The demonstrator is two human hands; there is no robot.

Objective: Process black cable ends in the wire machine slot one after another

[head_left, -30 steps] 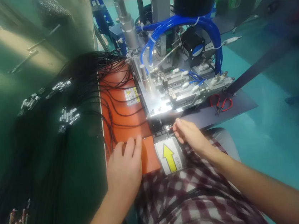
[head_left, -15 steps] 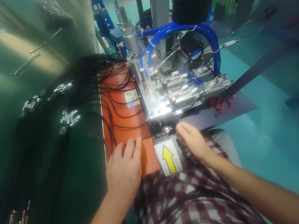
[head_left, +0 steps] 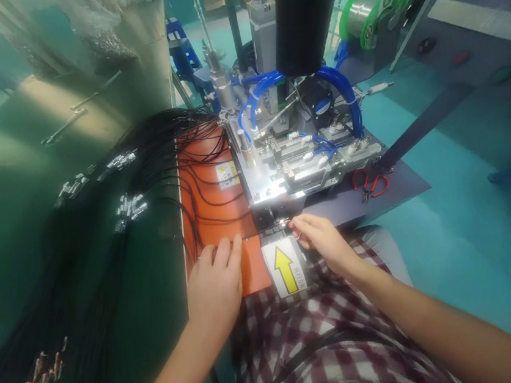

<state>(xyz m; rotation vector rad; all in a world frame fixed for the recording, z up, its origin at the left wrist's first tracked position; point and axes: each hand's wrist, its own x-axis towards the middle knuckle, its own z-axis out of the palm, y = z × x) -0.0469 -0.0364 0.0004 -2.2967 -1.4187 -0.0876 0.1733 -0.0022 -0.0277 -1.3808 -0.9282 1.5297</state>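
While our right hand point(head_left: 324, 242) bunches its fingers beside the metal cable tip point(head_left: 281, 222), near the machine point(head_left: 267, 191), hold unclear, our left hand point(head_left: 215, 282) rests over the orange board point(head_left: 254, 268), grip hidden.

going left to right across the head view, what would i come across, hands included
Copper-coloured wire ends → silver connector clusters → left hand → yellow arrow → right hand → red-handled pliers.

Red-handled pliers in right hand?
No, the red-handled pliers lie on the dark base plate, apart from the right hand.
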